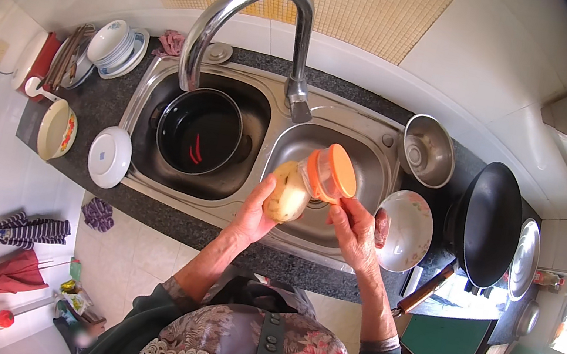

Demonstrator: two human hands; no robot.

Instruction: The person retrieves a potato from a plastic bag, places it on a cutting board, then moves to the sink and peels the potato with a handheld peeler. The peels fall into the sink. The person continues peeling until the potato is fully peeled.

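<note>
My left hand (253, 211) is closed around a pale, partly peeled potato (287, 196), held over the right basin (286, 153) of a steel double sink. Dark spots show on the potato's skin. In my right hand (356, 236) is an orange peeler (337, 171) with a clear plastic catch box. Its head rests against or very close to the top of the potato; the blade itself is hidden.
A black pot (190, 105) holding thin red strips sits in the left basin, under a curved tap (208, 22). Right of the sink are a steel bowl (428, 152), a floral bowl (412, 236) and a wok (497, 220). Crockery (109, 155) stands on the left counter.
</note>
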